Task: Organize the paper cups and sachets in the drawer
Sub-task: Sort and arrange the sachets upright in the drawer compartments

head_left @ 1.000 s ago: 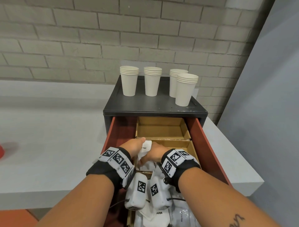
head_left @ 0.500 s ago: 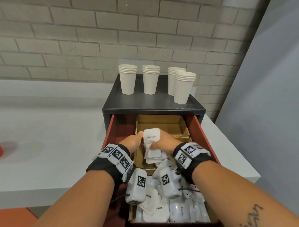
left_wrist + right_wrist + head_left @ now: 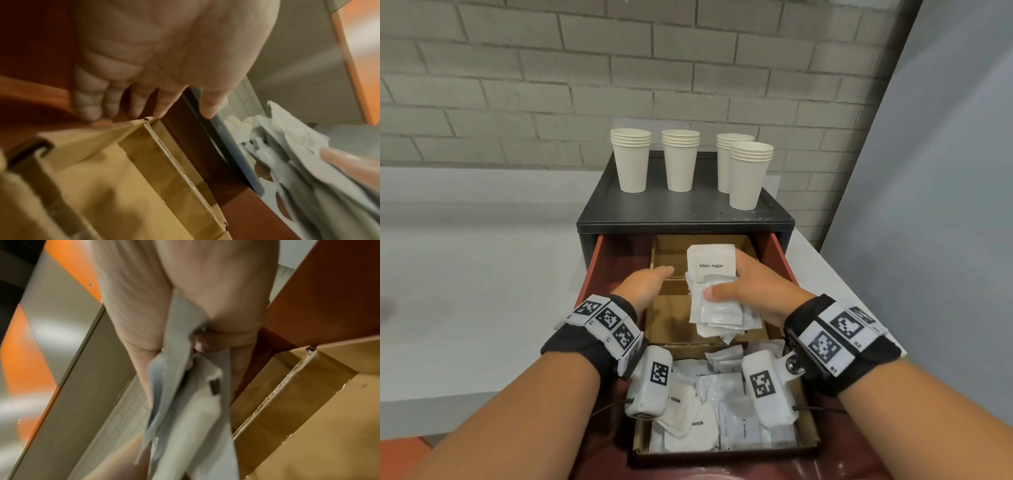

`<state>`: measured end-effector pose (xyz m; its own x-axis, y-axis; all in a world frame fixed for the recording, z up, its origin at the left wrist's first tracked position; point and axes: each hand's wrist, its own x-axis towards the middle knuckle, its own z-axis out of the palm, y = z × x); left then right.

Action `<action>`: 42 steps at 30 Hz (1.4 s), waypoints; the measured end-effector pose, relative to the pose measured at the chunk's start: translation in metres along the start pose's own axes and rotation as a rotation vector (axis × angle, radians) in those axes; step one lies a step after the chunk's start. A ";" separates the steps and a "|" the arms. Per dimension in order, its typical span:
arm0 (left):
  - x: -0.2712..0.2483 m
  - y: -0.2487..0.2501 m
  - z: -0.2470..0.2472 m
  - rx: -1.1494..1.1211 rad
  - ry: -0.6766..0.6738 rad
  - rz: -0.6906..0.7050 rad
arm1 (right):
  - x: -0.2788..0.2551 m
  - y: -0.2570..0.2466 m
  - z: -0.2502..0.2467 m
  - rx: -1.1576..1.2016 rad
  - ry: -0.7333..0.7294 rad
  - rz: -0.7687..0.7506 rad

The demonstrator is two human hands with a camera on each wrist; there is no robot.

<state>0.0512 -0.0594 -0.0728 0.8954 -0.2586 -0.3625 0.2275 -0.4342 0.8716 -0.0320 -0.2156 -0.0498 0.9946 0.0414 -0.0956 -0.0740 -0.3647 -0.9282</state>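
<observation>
Grey brick wall (image 3: 517, 85) runs behind a pale surface (image 3: 465, 274) carrying a small black cabinet (image 3: 685, 216). On its top I count four stacks of white paper cups (image 3: 631, 161), three in a back row and one nearer at the right, all upright with mouths up.

Below them the red drawer (image 3: 599, 260) stands pulled out, and inside it I see three cardboard compartments (image 3: 671, 325) set one behind another.

My left hand (image 3: 643, 287) reaches over the middle compartment with its fingers (image 3: 88, 97) straight and relaxed, tips at the cardboard edge, its grip released and holding nothing.

My right hand (image 3: 750, 291) holds a fanned bundle of white sachets (image 3: 717, 301) above the middle and back compartments, thumb pressed across the front, its grip clenched on them. The top one reads "White Sugar"; how many are in the bundle I cannot tell.

More sachets (image 3: 722, 411) lie in a loose heap in the front compartment, some white paper, some clear-edged, one printed "Cream". I cannot count them under the wrist cameras.
</observation>
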 end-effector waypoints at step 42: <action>-0.012 0.019 0.010 -0.784 -0.546 0.028 | 0.036 -0.010 0.008 0.447 0.150 -0.061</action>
<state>0.0411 -0.0729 -0.0549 0.6474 -0.7129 -0.2696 0.5779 0.2286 0.7834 0.0040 -0.2028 -0.0465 0.9953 -0.0963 -0.0139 -0.0069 0.0721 -0.9974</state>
